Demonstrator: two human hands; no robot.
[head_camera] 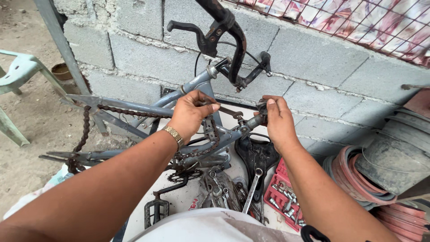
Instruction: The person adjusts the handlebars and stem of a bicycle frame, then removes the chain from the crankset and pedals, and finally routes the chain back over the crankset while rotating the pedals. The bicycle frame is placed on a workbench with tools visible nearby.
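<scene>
A grey bicycle frame point(134, 109) lies upside down against a block wall, its black handlebar point(233, 40) sticking up. A rusty chain point(85, 130) hangs over the frame. My left hand point(190, 112), with a gold watch on the wrist, pinches a thin dark rod-like part point(226, 110) above the frame's tube. My right hand point(277, 121) grips a small dark fitting point(261, 107) at the end of the tube point(246, 123). Both hands are a short way apart, on either side of the same joint.
Below the frame lie a black saddle point(257, 157), spanners point(251, 188), a pedal point(156, 210) and a red socket tray point(282, 197). Coiled hose point(354, 175) and a grey bucket point(394, 152) stand at right. A pale green chair point(18, 76) is at left on dirt.
</scene>
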